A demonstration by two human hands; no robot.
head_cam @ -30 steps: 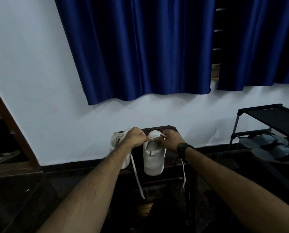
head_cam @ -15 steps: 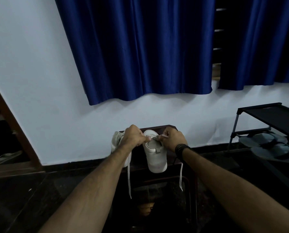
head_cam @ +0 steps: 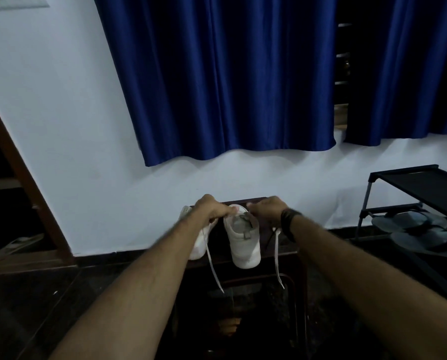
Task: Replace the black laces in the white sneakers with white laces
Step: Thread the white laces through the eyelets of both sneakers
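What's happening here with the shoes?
A person is lacing a white sneaker that stands on a small dark table. The left hand and right hand both work at its top, fingers curled there. Two ends of a white lace hang down over the table's front edge. A second white sneaker sits beside it, partly hidden by the left arm.

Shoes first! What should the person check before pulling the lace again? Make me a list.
1. Right shoe sits on the stool: ok.
2. Left hand grips lace: ok.
3. Right hand grips the other end: cannot tell, fingers hidden.
4. Both ends hang free: ok.
5. Lace threaded through all eyelets: cannot tell.
6. Left shoe out of the way: not ok, under the left arm.
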